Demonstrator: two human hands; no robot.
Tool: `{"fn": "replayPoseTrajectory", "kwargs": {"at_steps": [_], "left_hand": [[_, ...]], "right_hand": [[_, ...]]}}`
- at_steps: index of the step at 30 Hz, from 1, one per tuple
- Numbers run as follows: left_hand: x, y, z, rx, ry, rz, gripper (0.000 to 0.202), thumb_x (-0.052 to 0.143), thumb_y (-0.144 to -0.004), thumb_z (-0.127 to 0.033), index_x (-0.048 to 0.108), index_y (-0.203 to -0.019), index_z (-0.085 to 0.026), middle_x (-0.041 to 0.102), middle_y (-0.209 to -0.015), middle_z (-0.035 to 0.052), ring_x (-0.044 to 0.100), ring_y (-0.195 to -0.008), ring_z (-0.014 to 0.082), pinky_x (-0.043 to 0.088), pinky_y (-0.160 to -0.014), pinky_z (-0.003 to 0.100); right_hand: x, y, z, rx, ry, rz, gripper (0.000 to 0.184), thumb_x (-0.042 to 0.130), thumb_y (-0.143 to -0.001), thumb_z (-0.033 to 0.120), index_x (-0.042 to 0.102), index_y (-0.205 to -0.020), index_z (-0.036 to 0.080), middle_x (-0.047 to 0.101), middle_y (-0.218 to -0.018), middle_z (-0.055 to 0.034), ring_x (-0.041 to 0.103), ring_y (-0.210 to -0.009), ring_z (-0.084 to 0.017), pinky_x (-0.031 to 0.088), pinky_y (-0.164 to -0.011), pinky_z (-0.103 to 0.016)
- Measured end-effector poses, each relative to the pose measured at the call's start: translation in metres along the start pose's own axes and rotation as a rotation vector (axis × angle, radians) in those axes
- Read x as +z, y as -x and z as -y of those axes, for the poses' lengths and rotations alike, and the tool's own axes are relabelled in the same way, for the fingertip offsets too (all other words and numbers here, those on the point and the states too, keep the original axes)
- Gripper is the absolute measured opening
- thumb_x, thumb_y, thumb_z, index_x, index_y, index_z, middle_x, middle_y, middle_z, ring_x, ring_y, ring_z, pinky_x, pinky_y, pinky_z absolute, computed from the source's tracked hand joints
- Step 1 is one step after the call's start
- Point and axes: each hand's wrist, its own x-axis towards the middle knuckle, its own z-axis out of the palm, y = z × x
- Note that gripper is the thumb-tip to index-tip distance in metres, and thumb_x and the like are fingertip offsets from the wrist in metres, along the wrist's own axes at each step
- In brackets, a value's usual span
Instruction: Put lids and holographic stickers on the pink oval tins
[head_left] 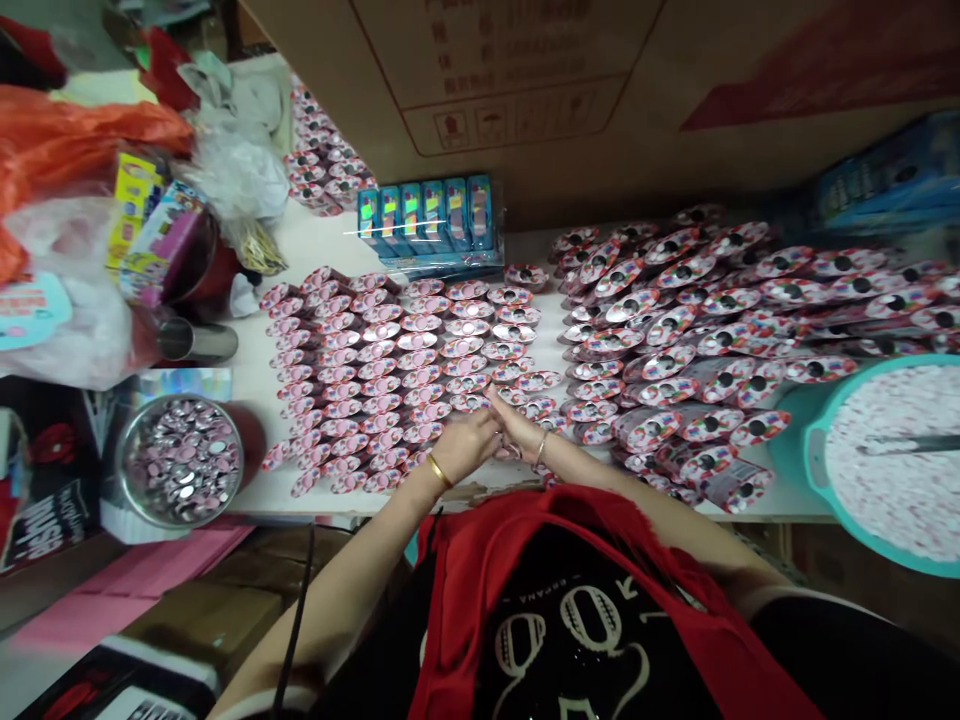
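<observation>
My left hand (469, 442), a gold bangle at its wrist, meets my right hand (519, 428) at the near edge of the packets. Both hands have bent, closed fingers, and whatever lies between them is too small and covered to make out. Close rows of oval-ended packets (382, 385) stand just beyond and left of my hands, many with a pink oval piece on top. To the right are more packets (667, 330) with dark round openings in their ends, some leaning. A metal bowl (124, 480) at the left holds loose pink and silver oval pieces (184, 455).
A teal basin (814, 455) full of small white-and-red bits stands at the right edge. Behind the rows are a clear tray of blue boxes (427, 220) and a large carton (525, 110). Plastic bags (82, 310) and a metal cup (199, 340) crowd the left.
</observation>
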Motion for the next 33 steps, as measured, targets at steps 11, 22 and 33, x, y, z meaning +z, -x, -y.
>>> {"fn": "replayPoseTrajectory", "kwargs": {"at_steps": [11, 22, 33], "left_hand": [[-0.018, -0.027, 0.035, -0.682, -0.051, -0.064, 0.024, 0.047, -0.089, -0.038, 0.064, -0.088, -0.021, 0.069, -0.086, 0.0069, 0.063, -0.084, 0.0186, 0.045, -0.074, 0.028], [-0.033, -0.071, 0.057, -0.957, -0.242, 0.161, 0.046, 0.059, -0.077, -0.059, 0.072, -0.093, -0.017, 0.069, -0.107, 0.0183, 0.063, -0.103, 0.0321, 0.047, -0.081, 0.036], [-0.009, -0.012, -0.010, -0.361, 0.118, -0.063, 0.021, 0.059, -0.081, -0.030, 0.067, -0.099, -0.023, 0.064, -0.100, 0.0066, 0.058, -0.099, 0.0212, 0.043, -0.088, 0.034]], "right_hand": [[-0.007, 0.007, 0.003, -0.026, -0.170, -0.035, 0.062, 0.031, -0.085, 0.075, 0.055, -0.092, 0.018, 0.062, -0.061, -0.0016, 0.038, -0.034, -0.006, 0.017, -0.032, -0.016], [-0.014, 0.011, -0.001, -0.068, -0.261, 0.023, 0.069, 0.026, -0.088, 0.073, 0.060, -0.099, 0.014, 0.066, -0.072, -0.0064, 0.053, -0.046, -0.010, 0.021, -0.035, -0.017], [0.011, 0.004, -0.018, -0.149, -0.352, -0.182, 0.069, 0.029, -0.077, 0.085, 0.052, -0.083, 0.019, 0.051, -0.052, 0.0027, 0.036, -0.036, -0.008, 0.016, -0.036, -0.017]]}}
